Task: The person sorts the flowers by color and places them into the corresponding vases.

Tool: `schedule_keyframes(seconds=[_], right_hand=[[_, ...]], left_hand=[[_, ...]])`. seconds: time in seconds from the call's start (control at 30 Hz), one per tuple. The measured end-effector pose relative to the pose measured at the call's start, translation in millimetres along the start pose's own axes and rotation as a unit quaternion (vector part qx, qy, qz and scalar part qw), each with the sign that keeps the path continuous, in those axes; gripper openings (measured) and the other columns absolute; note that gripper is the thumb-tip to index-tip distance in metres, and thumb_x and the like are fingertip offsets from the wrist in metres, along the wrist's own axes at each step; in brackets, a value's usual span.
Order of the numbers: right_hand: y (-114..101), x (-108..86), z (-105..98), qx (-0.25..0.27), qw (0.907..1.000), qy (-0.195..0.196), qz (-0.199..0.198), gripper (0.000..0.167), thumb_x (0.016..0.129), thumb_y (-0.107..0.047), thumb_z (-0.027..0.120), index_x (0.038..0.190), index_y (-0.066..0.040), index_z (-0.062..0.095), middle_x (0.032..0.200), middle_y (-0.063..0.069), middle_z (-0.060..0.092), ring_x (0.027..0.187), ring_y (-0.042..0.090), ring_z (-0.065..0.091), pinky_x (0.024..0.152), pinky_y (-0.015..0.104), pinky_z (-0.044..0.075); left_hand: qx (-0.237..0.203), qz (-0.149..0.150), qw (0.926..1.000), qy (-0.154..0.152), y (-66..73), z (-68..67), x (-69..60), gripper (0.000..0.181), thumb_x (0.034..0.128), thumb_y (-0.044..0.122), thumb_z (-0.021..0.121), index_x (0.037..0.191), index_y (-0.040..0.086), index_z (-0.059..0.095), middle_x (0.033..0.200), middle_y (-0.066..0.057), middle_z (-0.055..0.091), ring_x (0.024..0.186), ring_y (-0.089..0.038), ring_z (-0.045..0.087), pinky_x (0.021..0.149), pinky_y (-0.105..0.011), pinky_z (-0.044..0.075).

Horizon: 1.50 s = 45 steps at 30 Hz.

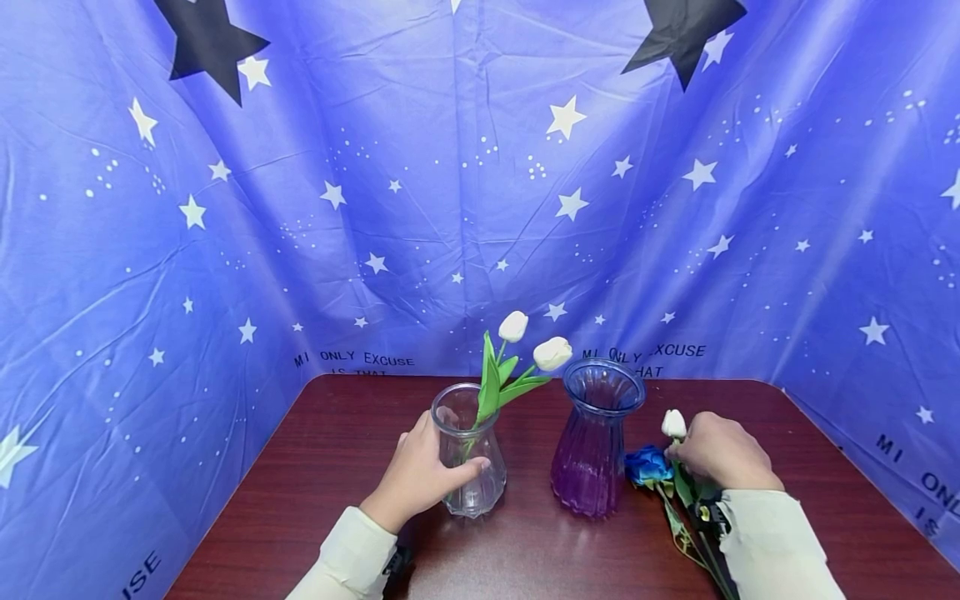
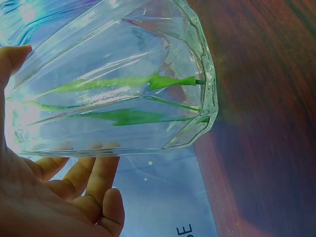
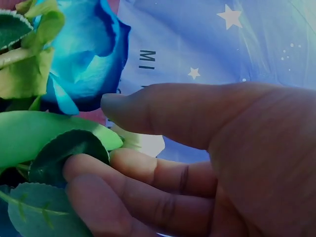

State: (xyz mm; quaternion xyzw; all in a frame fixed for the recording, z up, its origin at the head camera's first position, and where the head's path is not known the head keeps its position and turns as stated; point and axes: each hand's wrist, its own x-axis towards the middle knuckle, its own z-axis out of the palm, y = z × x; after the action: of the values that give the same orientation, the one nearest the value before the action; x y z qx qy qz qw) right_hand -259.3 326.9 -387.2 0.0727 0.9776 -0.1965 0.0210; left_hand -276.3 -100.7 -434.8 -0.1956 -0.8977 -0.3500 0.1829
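The left hand [image 1: 429, 475] grips the clear glass vase [image 1: 491, 479], thumb across its front and fingers round its far side. Two white tulips [image 1: 552, 354] with green leaves lean rightward out of it; their stem ends [image 2: 197, 81] show through the glass near its base in the left wrist view. At the right, the right hand [image 1: 723, 450] is over the flowers lying on the table, beside a white tulip [image 1: 673, 423] and a blue rose [image 1: 648, 467]. A gap shows between its thumb [image 3: 133, 108] and bent fingers, with the white bud [image 3: 148, 142] behind it; contact is unclear.
A blue-and-purple glass vase [image 1: 588, 467] stands between the two hands on the dark red table [image 1: 300, 467]. Stems and leaves [image 1: 686, 533] run toward the front edge under the right wrist. Blue star-patterned cloth [image 1: 450, 208] hangs behind and at both sides.
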Motion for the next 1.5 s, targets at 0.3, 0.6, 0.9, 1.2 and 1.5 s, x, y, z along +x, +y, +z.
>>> schedule_keyframes(seconds=[0.3,0.6,0.9,1.2,1.5], right_hand=[[5,7.2,5,-0.012,0.9999,0.007,0.006,0.034,0.085,-0.038,0.078,0.067,-0.015,0.060,0.065,0.004,0.057,0.062,0.022,0.056,0.052,0.040,0.041],[8,7.9,4,-0.011,0.9998,0.013,0.006,0.031,0.087,-0.036,0.070,0.066,-0.019,0.056,0.066,0.002,0.057,0.064,0.022,0.057,0.052,0.041,0.041],[3,4.6,-5,-0.016,0.9996,0.015,0.015,0.039,0.094,-0.046,0.065,0.067,-0.019,0.057,0.067,0.002,0.055,0.066,0.022,0.056,0.053,0.042,0.041],[-2,-3.4,-14,-0.002,0.9989,0.046,-0.009,0.041,0.096,-0.043,0.062,0.063,-0.020,0.050,0.062,-0.004,0.044,0.059,0.020,0.048,0.050,0.036,0.035],[-15,-16.1,-27,0.000,0.9950,0.097,-0.027,0.041,0.095,-0.042,0.061,0.062,-0.021,0.051,0.058,-0.006,0.041,0.059,0.019,0.042,0.050,0.035,0.030]], left_hand=[[0.000,0.002,1.0000,0.000,-0.4,0.0,-0.2,0.090,0.0759,0.071,0.078,0.139,0.010,0.055,0.123,0.000,0.064,0.116,-0.018,0.063,0.095,-0.055,0.045],[-0.002,0.004,1.0000,0.000,-1.4,0.7,0.0,0.090,0.0755,0.072,0.078,0.137,0.010,0.055,0.122,0.001,0.064,0.114,-0.017,0.063,0.092,-0.052,0.044],[-0.004,0.003,1.0000,0.000,-0.1,-0.8,0.0,0.088,0.0755,0.070,0.079,0.137,0.013,0.055,0.122,0.001,0.064,0.115,-0.017,0.063,0.094,-0.054,0.045],[-0.001,0.002,1.0000,0.000,-1.3,0.9,-0.2,0.090,0.0759,0.070,0.079,0.140,0.011,0.054,0.124,0.000,0.064,0.117,-0.019,0.063,0.096,-0.056,0.045],[0.005,0.003,1.0000,-0.002,-2.2,1.5,0.0,0.088,0.0764,0.069,0.079,0.139,0.013,0.054,0.125,0.000,0.063,0.117,-0.019,0.063,0.096,-0.056,0.045]])
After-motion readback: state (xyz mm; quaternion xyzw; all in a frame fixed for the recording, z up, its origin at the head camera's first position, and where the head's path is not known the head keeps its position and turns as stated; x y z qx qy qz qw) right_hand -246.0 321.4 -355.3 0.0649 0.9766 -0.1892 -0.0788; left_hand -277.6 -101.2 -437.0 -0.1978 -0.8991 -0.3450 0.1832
